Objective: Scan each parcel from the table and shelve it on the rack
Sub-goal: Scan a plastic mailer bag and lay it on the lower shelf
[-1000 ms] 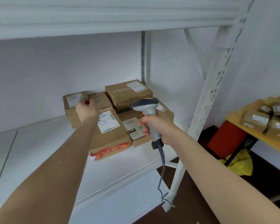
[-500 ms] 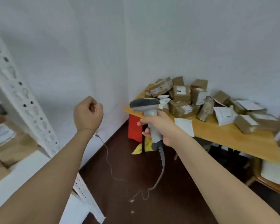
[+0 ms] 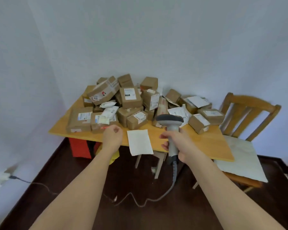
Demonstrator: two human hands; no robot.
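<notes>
1. The right hand (image 3: 183, 146), at centre right of the frame, grips the scanner (image 3: 170, 128) upright by its handle.
2. The left hand (image 3: 112, 138), at centre, is a loose empty fist.
3. The parcels (image 3: 131, 103) lie piled on the table (image 3: 198, 143), just above both hands.

parcel labels (image 3: 130, 94) unreadable (blurred), forearms cropped

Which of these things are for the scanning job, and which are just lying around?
For the job:
- parcels heaped on the table
- scanner in the right hand
- left hand, closed and holding nothing
- white padded envelope at the table's front edge

Just lying about:
- wooden chair with its cushion
- red box under the table
- wall plug
</notes>
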